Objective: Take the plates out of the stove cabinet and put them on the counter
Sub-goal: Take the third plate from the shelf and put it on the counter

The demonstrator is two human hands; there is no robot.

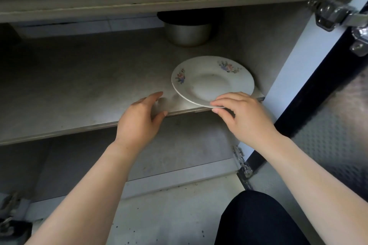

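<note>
Your right hand (245,114) pinches the near rim of a white flowered plate (212,80) on the middle cabinet shelf (79,85), its edge overhanging the front. Your left hand (139,119) rests open at the shelf edge, just beside the plate. A metal pot (187,33) stands behind

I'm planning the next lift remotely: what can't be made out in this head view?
Head view:
- Under the white floral ceramic plate: hidden by the plate; another beneath cannot be told.
- Grey metal pot: top hidden by the upper shelf.
- Counter: outside the frame.
- Right hand pinches the rim; its palm side is hidden by its own back.
</note>
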